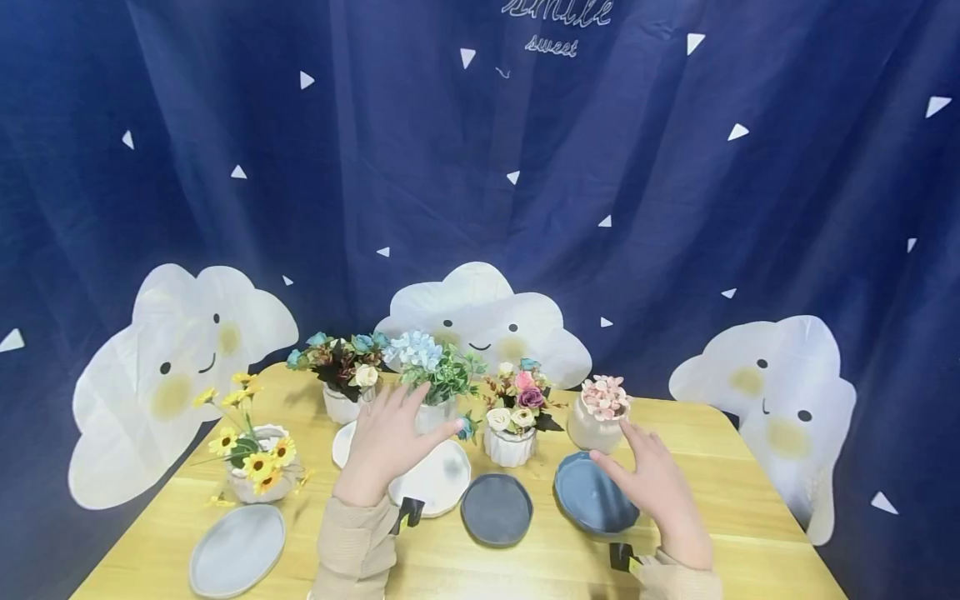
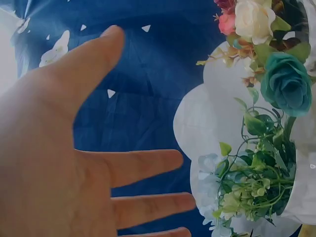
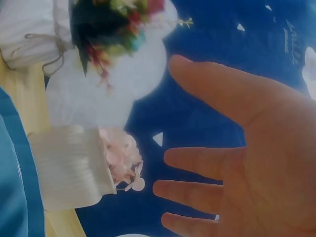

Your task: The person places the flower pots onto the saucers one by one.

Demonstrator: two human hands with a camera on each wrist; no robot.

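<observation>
My left hand (image 1: 386,442) is held over a white plate (image 1: 442,479), fingers spread and holding nothing. Beyond its fingers stands a white pot of pale blue flowers (image 1: 414,350) with green leaves (image 2: 252,187); a teal rose (image 2: 286,84) shows close by in the left wrist view. My right hand (image 1: 660,487), also holding nothing with its fingers apart, overlaps the right side of a blue plate (image 1: 592,500). Just past its fingertips is a cream pot (image 1: 588,429) of pink flowers (image 1: 606,397). The right wrist view shows this ribbed cream pot (image 3: 69,168) beside the hand.
Between the hands lies a dark grey plate (image 1: 497,510), with a white pot (image 1: 510,447) of mixed roses behind it. Yellow daisies (image 1: 262,467) and a light grey plate (image 1: 237,550) are at the left. A teal and brown bouquet (image 1: 337,362) stands at the back left.
</observation>
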